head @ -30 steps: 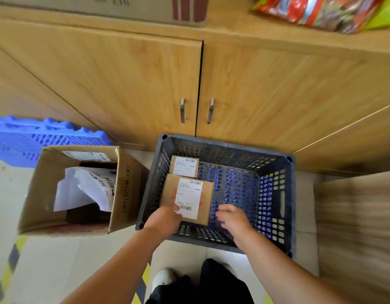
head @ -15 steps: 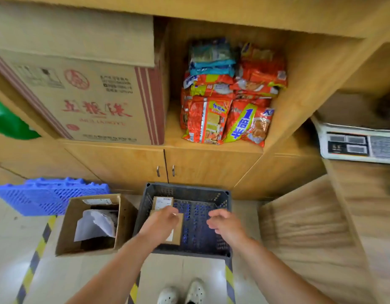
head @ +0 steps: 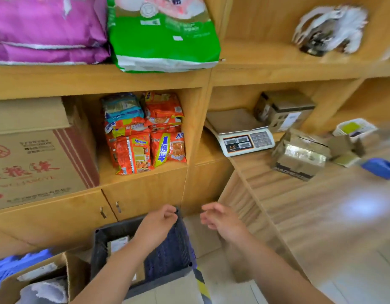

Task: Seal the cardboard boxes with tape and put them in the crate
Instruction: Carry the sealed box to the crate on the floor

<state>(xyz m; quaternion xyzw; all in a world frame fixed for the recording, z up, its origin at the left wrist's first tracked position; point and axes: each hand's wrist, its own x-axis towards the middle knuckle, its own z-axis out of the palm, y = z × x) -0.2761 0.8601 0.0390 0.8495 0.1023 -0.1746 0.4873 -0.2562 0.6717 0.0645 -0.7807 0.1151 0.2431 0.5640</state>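
The dark slatted crate (head: 174,246) sits on the floor before the cabinet doors. 1 small brown cardboard box (head: 118,245) with a white label lies inside, toward its far left. The left hand (head: 155,224) hangs over the crate, fingers loosely curled and empty; its forearm hides much of the inside. The right hand (head: 222,220), relaxed and spread, hovers beside the crate. A scale (head: 246,139) and a taped carton (head: 299,156) stand on the counter (head: 321,205); an open carton (head: 75,273) stands left of the crate.

Plastic lattice crate (head: 172,249); matt cardboard box (head: 118,245); wood-grain counter (head: 321,205).
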